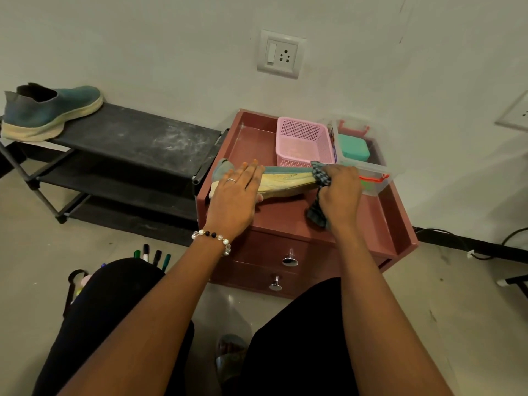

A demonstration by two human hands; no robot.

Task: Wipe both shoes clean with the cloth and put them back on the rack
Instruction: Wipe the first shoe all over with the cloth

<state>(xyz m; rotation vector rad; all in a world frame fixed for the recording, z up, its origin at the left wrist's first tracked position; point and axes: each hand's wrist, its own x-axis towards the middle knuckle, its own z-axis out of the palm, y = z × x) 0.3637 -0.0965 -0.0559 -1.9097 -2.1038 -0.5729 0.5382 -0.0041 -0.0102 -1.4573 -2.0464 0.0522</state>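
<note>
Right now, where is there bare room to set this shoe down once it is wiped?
The rack top is bare right of the other shoe. The cabinet is bare left of the pink basket, but crowded at its right with the clear box.

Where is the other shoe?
The other shoe sits on the far left of the black rack's top shelf, against the wall, away from both hands.

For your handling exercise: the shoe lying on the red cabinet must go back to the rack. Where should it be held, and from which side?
Grip the shoe at its heel end, coming from above on the left, where the left hand already rests. It lies on its side, sole facing the person; the right hand with the cloth covers the toe.
</note>
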